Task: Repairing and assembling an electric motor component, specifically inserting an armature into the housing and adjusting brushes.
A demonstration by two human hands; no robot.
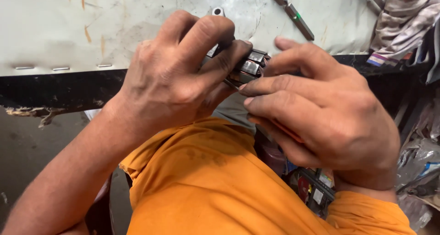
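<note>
My left hand (176, 79) grips a small dark metal part (251, 66) with shiny segmented bars, holding it in front of my chest at the edge of the workbench (55, 28). My right hand (321, 111) meets it from the right, fingers curled against the part, with what looks like a thin orange-handled tool tucked under the palm. Most of the part is hidden by my fingers. Below the hands is my orange shirt (220, 184).
A scratched pale bench top fills the upper view, with a long metal bit (292, 12) with a green band lying on it. Crumpled cloth (403, 19) sits at the upper right. Cluttered boxes and plastic bags (417, 171) lie at the lower right.
</note>
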